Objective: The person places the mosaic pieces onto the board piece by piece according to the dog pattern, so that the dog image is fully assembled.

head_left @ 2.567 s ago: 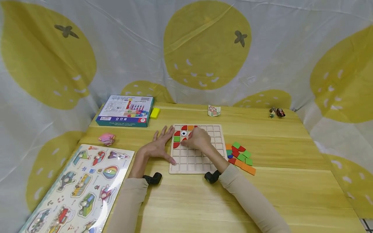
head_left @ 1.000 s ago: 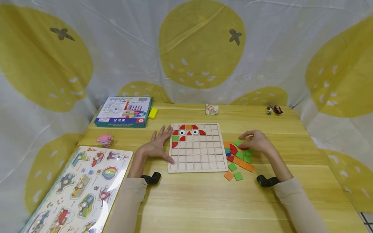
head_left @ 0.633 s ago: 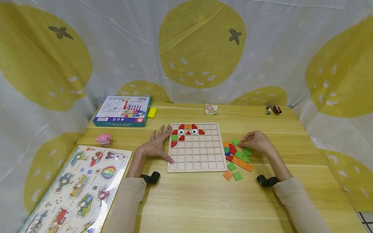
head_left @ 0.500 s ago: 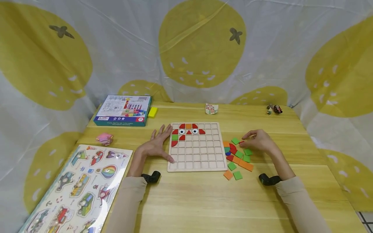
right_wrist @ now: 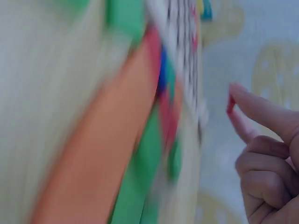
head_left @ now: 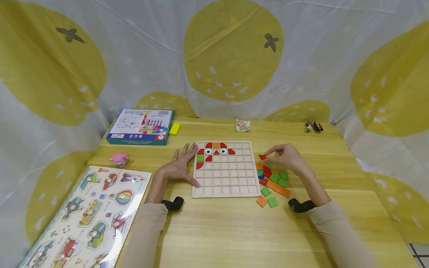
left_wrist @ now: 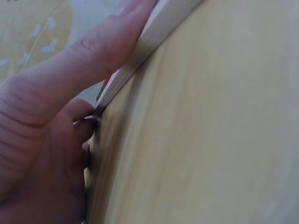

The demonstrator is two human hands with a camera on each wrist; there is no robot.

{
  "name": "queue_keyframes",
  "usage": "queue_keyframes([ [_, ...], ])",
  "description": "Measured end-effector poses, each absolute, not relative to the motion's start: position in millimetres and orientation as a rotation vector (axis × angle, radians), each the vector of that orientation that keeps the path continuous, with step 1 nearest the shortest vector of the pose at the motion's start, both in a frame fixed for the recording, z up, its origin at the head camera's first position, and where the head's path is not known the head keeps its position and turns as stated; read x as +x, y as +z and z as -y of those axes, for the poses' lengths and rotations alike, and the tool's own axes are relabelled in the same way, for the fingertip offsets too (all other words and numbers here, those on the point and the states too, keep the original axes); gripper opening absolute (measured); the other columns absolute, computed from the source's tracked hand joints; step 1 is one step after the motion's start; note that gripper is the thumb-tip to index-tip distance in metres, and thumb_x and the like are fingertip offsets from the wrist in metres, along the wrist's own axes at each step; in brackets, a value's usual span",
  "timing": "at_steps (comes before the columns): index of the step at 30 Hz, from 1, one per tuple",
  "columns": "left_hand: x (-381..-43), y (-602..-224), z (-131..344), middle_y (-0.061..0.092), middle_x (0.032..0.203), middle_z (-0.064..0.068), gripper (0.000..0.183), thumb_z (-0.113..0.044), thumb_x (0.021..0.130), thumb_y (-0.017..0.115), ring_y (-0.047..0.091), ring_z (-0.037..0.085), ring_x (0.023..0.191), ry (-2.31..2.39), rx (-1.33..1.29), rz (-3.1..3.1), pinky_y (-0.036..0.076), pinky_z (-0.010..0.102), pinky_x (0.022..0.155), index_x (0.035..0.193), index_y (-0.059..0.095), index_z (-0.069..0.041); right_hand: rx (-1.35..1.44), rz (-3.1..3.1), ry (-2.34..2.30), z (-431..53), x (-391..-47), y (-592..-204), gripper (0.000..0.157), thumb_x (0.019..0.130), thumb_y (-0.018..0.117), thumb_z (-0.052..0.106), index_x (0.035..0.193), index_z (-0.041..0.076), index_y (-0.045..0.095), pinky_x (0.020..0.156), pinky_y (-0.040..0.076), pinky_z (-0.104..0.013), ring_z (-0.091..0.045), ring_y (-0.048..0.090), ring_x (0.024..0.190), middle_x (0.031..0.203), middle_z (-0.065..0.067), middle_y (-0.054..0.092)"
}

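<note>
While R hand pinches red pc, board holds tiles

Room over grid board, loose tiles rightward; left hand blocking left edge

Two hands, one grid board, two eye tiles, one box, one puzzle.
</note>
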State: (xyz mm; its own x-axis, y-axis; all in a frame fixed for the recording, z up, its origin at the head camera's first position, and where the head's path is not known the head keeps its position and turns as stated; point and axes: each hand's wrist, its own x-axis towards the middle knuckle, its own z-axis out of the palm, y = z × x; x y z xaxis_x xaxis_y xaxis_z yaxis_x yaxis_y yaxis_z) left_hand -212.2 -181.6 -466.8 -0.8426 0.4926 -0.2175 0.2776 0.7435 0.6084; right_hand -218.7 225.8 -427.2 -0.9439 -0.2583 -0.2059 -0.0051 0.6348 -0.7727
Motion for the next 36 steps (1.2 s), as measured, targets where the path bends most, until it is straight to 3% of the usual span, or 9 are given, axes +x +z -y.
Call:
queue_keyframes([
  [5,-212,-468,182,-0.009,0.165,0.005,0.138,-0.053,0.057,0.088,-0.017,0.031,0.151,0.797,0.603,-2.584,-0.015,0.057,0.119,0.156,0.001,-0.012,-0.222,-2.457,-1.213,-131,-219,-426,0.024,0.075,0.083,0.026,0.093,0.014,0.074,0.048,0.026,-0.025,-0.013,0.026,0.051,0.056,0.005,0.031],
  [12,-213,-471,179,-0.010,0.165,0.004,0.137,-0.054,0.059,0.087,-0.018,0.030,0.151,0.787,0.612,-2.582,-0.015,0.057,0.119,0.156,0.000,-0.013,-0.154,-2.593,-1.104,-48,-219,-440,0.026,0.066,0.089,0.028,0.073,0.010,0.071,0.052,0.038,-0.024,-0.015,0.050,0.066,0.076,-0.001,0.064],
  [17,-212,-471,179,-0.010,0.165,0.003,0.137,-0.053,0.059,0.087,-0.018,0.030,0.151,0.787,0.610,-2.583,-0.015,0.057,0.119,0.156,0.000,-0.014,-0.142,-2.664,-1.050,-39,-218,-445,0.031,0.063,0.091,0.030,0.071,0.012,0.067,0.050,0.037,-0.024,-0.016,0.051,0.063,0.072,-0.001,0.064],
  [25,-212,-469,181,-0.009,0.165,0.005,0.137,-0.053,0.059,0.088,-0.017,0.031,0.151,0.789,0.616,-2.595,-0.015,0.057,0.119,0.156,0.000,-0.013,-0.276,-2.678,-1.042,-42,-221,-440,0.015,0.070,0.087,0.020,0.080,0.013,0.078,0.052,0.039,-0.023,-0.016,0.053,0.067,0.096,-0.002,0.071],
  [36,-212,-469,183,-0.009,0.165,0.006,0.137,-0.052,0.060,0.087,-0.016,0.032,0.151,0.781,0.618,-2.609,-0.014,0.058,0.119,0.156,-0.001,-0.013,-0.361,-2.638,-1.061,-40,-226,-443,0.018,0.069,0.087,0.019,0.084,0.014,0.080,0.056,0.039,-0.023,-0.015,0.052,0.070,0.097,-0.002,0.074],
])
